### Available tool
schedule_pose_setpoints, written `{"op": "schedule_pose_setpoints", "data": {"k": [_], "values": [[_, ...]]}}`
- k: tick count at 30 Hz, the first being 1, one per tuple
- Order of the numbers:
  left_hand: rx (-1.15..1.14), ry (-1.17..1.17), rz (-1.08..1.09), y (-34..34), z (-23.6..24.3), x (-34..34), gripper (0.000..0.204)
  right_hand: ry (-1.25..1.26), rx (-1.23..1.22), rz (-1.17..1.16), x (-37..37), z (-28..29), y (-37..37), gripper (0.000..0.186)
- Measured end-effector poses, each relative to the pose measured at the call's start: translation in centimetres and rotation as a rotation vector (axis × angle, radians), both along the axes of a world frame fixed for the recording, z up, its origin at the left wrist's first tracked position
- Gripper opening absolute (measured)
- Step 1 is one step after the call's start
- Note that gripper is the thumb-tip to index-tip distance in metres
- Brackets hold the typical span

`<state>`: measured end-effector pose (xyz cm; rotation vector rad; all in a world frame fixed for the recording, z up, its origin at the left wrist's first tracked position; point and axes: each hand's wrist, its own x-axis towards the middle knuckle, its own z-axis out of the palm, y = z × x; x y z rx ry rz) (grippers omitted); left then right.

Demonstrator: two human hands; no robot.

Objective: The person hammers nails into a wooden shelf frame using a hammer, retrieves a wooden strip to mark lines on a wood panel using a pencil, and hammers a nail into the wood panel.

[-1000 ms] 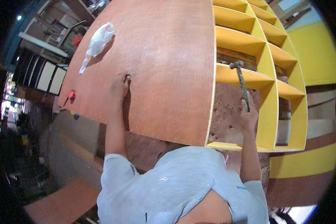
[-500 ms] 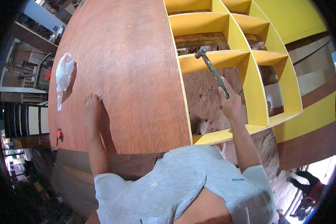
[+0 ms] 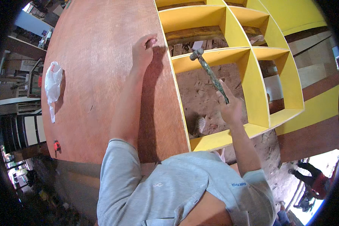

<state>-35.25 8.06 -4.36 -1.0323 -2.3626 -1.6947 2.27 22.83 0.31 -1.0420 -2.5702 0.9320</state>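
Note:
My right hand [image 3: 230,107] is closed round the handle of a hammer [image 3: 211,73], whose metal head points up and left over an opening in the yellow frame [image 3: 248,86]. My left hand [image 3: 143,52] is over the reddish-brown plywood panel [image 3: 86,75], near its edge beside the frame. Its fingers are curled together; what they hold, if anything, is hidden. A thin dark sliver, looking like a nail [image 3: 90,108], shows on the panel left of my left forearm.
On the panel's left side lie a white plastic bag [image 3: 53,84] and a small red-and-black object [image 3: 57,146]. Bare earth [image 3: 211,88] and part of a foot show through the frame. Another person [image 3: 316,180] is at the lower right.
My left hand has left the nail-like sliver and moved up and right towards the frame. The hammer stays in my right hand, nearly still. The whole view has shifted slightly.

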Motion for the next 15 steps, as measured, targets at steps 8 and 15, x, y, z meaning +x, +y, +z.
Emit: {"op": "schedule_pose_setpoints", "data": {"k": [8,15], "values": [[0.01,-0.034,0.053,2.8,-1.3,-1.5,0.02,0.327,-0.037,0.019,-0.4,-2.2,0.8,0.045],[0.054,-0.116,-0.031,2.9,-0.8,-1.1,0.018,0.252,-0.058,0.044,-0.7,-2.9,0.5,0.047]]}}
